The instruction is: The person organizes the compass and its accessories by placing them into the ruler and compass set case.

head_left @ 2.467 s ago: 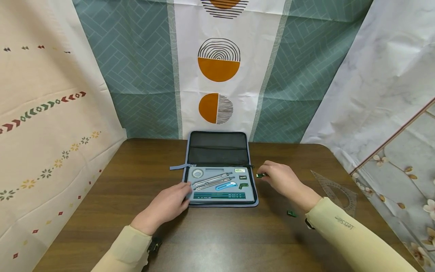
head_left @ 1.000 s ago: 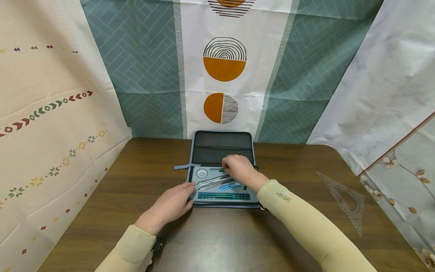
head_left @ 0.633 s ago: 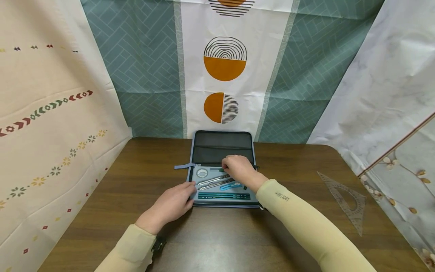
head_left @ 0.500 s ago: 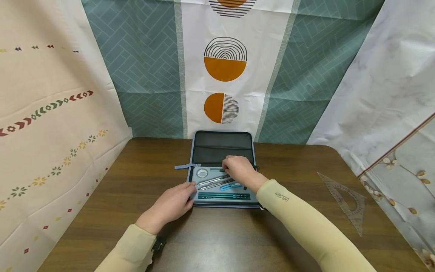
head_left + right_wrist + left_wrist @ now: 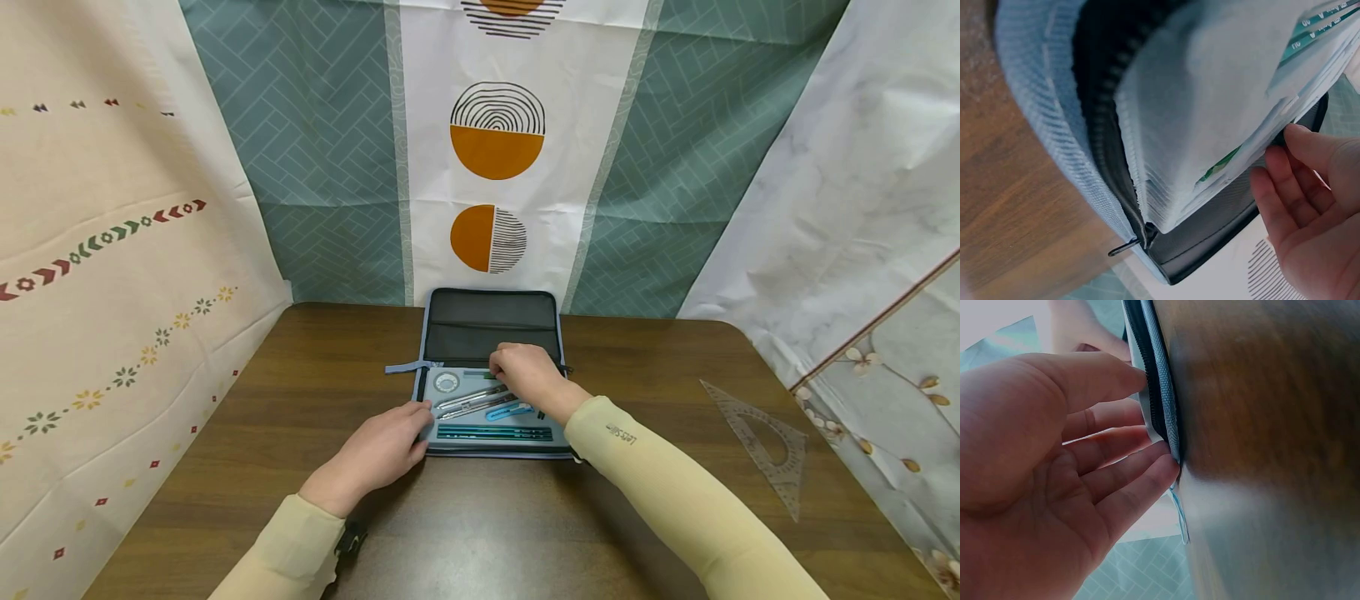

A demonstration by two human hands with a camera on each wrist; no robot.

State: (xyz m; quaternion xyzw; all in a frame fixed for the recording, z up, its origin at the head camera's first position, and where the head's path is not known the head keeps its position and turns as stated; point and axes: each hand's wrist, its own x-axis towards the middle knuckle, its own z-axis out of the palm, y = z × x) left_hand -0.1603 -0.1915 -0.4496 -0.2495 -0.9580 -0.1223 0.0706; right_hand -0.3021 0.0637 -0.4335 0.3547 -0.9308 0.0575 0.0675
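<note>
A zip-up stationery case [image 5: 491, 325] lies unfolded on the table, its grey tray [image 5: 468, 389] facing up. My left hand [image 5: 378, 446] rests against the tray's left side; in the left wrist view its fairly straight fingers [image 5: 1141, 465] touch the zipped edge. My right hand [image 5: 532, 379] reaches over the tray's upper right part and pinches a small green piece [image 5: 489, 375] at the slot along the top, mostly hidden by the fingers. Silver compasses [image 5: 472, 403], a blue cutter [image 5: 510, 412], dark green pencils [image 5: 495, 432] and a round white disc [image 5: 446, 382] sit in the tray.
A clear triangular ruler [image 5: 786, 483] lies on the brown table [image 5: 480, 533] at the right. A blue strap [image 5: 405, 367] sticks out left of the case. Patterned cloths [image 5: 333, 208] hang behind and beside the table.
My right hand has moved left from beside the case to the slot, then held nearly still. The small green piece lying on the table is gone from there. My left hand stays at the edge.
</note>
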